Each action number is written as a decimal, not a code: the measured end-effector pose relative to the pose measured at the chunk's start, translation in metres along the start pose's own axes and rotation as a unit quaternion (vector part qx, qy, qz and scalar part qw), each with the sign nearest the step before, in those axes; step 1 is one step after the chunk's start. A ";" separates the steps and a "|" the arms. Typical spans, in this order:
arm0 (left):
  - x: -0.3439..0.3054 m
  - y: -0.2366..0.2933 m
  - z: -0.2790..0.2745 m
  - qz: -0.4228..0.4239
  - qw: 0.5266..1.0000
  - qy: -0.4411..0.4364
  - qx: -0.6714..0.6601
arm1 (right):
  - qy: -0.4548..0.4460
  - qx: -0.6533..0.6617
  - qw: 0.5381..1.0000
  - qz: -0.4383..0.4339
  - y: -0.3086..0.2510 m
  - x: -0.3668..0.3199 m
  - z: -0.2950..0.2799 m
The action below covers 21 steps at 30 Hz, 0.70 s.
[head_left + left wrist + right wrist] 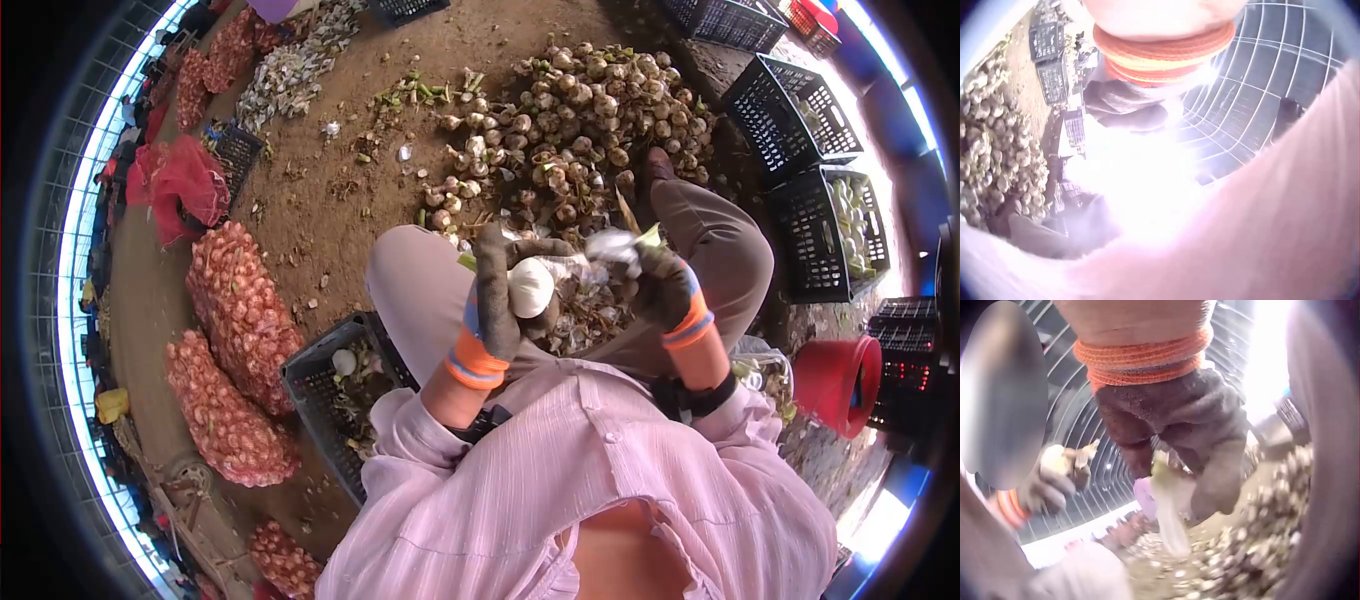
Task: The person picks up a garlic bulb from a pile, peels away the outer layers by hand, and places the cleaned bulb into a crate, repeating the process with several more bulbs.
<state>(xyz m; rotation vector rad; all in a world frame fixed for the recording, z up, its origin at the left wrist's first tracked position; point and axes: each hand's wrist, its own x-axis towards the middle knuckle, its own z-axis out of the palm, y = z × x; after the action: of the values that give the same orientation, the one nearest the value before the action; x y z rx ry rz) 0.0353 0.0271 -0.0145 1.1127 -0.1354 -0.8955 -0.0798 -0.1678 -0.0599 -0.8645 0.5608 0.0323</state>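
My gloved left hand [493, 292] holds a white, smooth garlic bulb [531, 288] up in front of the lap, its stalk pointing toward the right hand. In the right wrist view that bulb [1055, 460] shows pale between the left fingers. My gloved right hand [660, 290] pinches a strip of garlic skin [612, 243], blurred in the head view. Seen from the right wrist, the pale strip [1174, 531] hangs from the fingers with a greenish end. Below the hands, loose garlic peelings [585, 315] lie between the legs. Glare hides most of the left wrist view.
A large heap of unpeeled garlic [600, 110] lies ahead by the right foot. A black crate [300, 375] stands at the left thigh, near full net sacks [225, 410]. Black crates [795, 120] and a red bucket [830, 385] stand at right.
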 end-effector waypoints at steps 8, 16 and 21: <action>-0.003 0.004 -0.002 0.202 0.926 -0.115 0.299 | -0.192 -0.004 0.981 0.020 -0.020 -0.010 0.054; 0.000 -0.006 -0.019 0.212 0.930 -0.135 0.270 | -0.121 -0.156 0.979 0.054 -0.042 -0.025 0.088; 0.001 -0.009 -0.014 0.257 0.893 -0.084 0.360 | -0.095 -0.332 0.938 0.003 -0.038 -0.024 0.092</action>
<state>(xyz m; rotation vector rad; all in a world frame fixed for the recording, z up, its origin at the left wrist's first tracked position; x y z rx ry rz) 0.0381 0.0350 -0.0291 1.5748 -0.9249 -0.4494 -0.0487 -0.1210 0.0258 -1.4998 0.3665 0.3242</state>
